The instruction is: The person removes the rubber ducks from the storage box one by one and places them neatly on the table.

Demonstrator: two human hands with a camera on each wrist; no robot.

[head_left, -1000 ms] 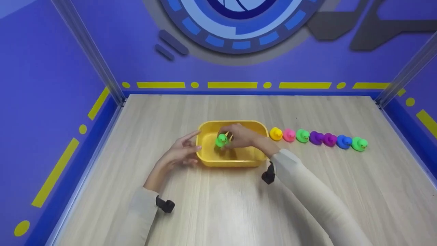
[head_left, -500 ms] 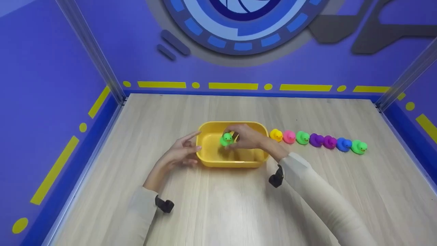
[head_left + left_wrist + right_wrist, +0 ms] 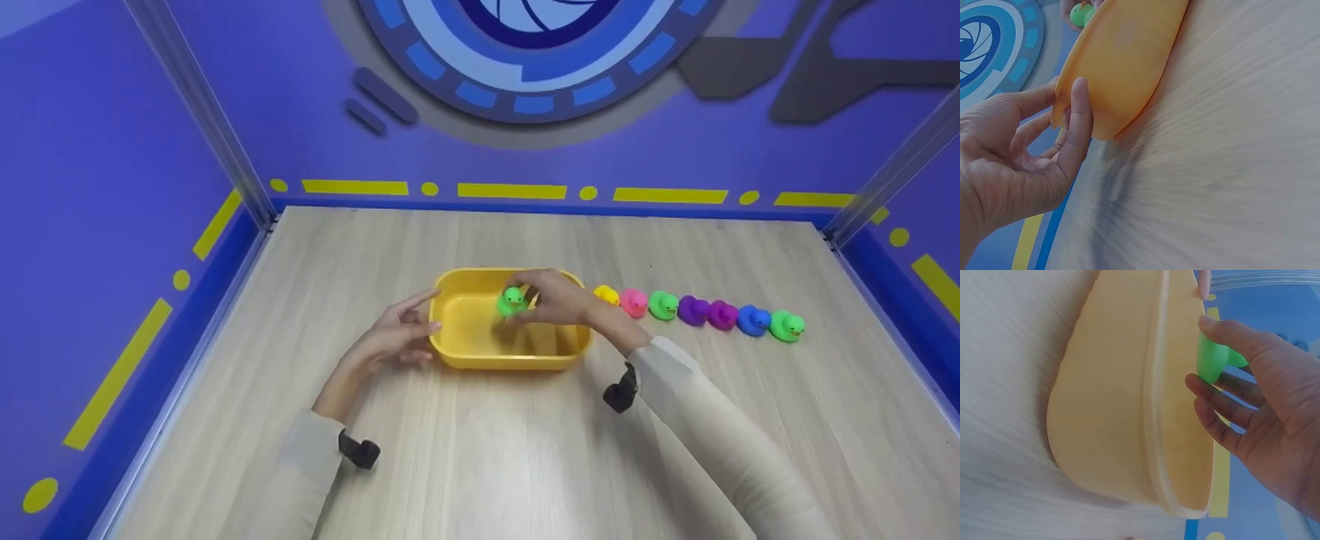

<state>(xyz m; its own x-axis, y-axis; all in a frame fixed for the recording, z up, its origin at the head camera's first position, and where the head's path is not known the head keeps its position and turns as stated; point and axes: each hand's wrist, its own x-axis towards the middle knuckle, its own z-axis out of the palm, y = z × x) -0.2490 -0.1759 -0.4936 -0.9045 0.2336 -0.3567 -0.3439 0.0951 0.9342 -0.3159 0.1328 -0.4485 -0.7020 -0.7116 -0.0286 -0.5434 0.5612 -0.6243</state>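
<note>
My right hand (image 3: 561, 298) pinches a green rubber duck (image 3: 512, 300) between thumb and fingers, above the inside of a yellow plastic tub (image 3: 465, 361). In the right wrist view the green duck (image 3: 1212, 357) shows at the level of the tub's rim, its lower part facing the tub. At the tub's left end, my left hand (image 3: 386, 335) rests its thumb and forefinger against the rim and outer wall. Those fingers are fairly straight, as the left hand (image 3: 1027, 152) shows in the left wrist view. Part of the tub's right side is hidden behind my right hand.
Right of the tub, several rubber ducks form a row, from a yellow duck (image 3: 607, 295) partly behind my right wrist, past a pink duck (image 3: 634, 303) and a blue duck (image 3: 754, 320), to a green duck (image 3: 787, 326). Blue-purple panels (image 3: 495, 165) border the wooden table (image 3: 480, 450).
My right hand has drawn the green duck a little to the right over the tub. The left hand stays at the tub's left end, and the row of ducks keeps its order.
</note>
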